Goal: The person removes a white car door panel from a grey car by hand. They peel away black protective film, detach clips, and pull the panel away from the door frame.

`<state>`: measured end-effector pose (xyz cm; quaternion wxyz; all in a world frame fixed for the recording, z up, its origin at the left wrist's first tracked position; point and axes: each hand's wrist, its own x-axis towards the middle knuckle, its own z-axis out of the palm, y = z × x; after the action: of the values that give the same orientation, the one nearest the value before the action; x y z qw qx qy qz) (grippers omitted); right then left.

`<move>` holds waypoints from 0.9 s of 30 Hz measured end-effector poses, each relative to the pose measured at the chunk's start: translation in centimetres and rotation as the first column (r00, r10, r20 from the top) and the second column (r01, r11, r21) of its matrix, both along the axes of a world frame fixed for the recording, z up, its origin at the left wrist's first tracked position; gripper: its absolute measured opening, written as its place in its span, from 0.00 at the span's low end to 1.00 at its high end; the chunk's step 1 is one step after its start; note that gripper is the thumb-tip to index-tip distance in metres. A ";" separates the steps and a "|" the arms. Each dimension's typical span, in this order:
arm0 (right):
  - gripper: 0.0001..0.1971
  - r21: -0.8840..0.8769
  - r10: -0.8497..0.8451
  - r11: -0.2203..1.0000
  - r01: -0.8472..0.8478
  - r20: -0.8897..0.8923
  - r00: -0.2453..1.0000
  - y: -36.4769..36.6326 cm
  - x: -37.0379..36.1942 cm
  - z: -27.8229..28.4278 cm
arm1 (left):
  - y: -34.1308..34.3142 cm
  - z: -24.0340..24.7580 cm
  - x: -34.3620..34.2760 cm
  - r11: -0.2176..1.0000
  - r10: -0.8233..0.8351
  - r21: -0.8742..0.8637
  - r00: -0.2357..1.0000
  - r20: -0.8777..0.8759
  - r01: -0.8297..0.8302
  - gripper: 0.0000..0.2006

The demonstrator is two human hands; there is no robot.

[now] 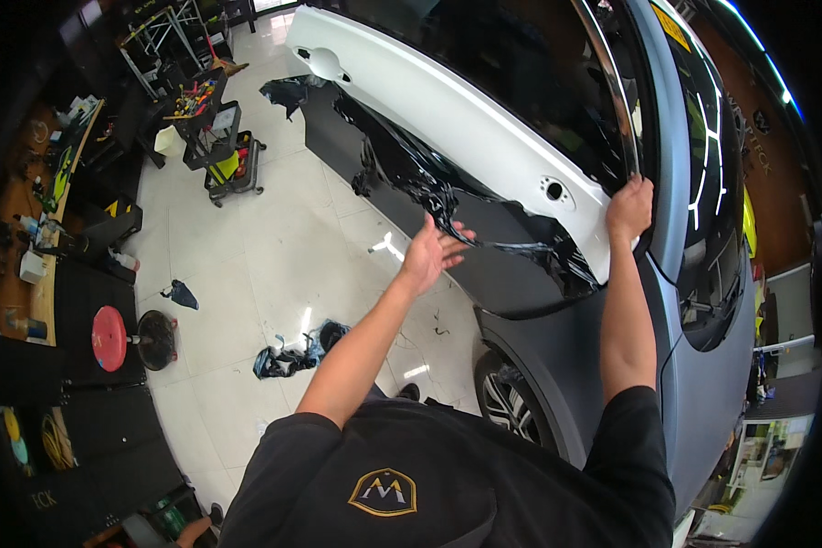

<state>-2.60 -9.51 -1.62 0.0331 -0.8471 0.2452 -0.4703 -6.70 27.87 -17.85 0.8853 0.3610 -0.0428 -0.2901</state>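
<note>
A car door stands open in front of me, its upper part bare white and its lower part dark grey. Glossy black film hangs in loose, crumpled folds along the middle of the door, still attached near its rear lower corner. My left hand is against the hanging film, thumb raised and fingers stretched apart, with a strand running between thumb and fingers. At the door's rear edge, beside the chrome window trim, my right hand is wrapped round the edge.
Crumpled film lies on the tiled floor, with a smaller scrap farther left. A tool cart, a red round stool and a cluttered workbench stand at left. The grey car body with a wheel is at right.
</note>
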 end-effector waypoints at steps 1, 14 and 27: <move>0.21 -0.006 0.000 1.000 0.000 0.011 1.000 0.4 0.1 0.0 | 0.5 -0.5 0.2 1.000 -0.023 -0.005 1.000 -0.018 0.023 0.40; 0.23 -0.140 -0.149 0.980 0.143 -0.036 0.988 -3.8 -0.1 -2.2 | 28.2 -4.4 22.0 0.654 0.111 0.734 0.983 0.145 -0.182 0.30; 0.20 0.379 -0.024 0.923 -0.065 0.227 0.974 25.9 7.7 -5.3 | 34.2 3.8 38.4 0.115 -0.552 0.444 0.315 0.772 -0.888 0.46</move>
<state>5.11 16.42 -6.91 0.2312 -0.7672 0.3183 -0.5065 31.74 62.11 -14.06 0.2304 0.9173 -0.2689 0.1821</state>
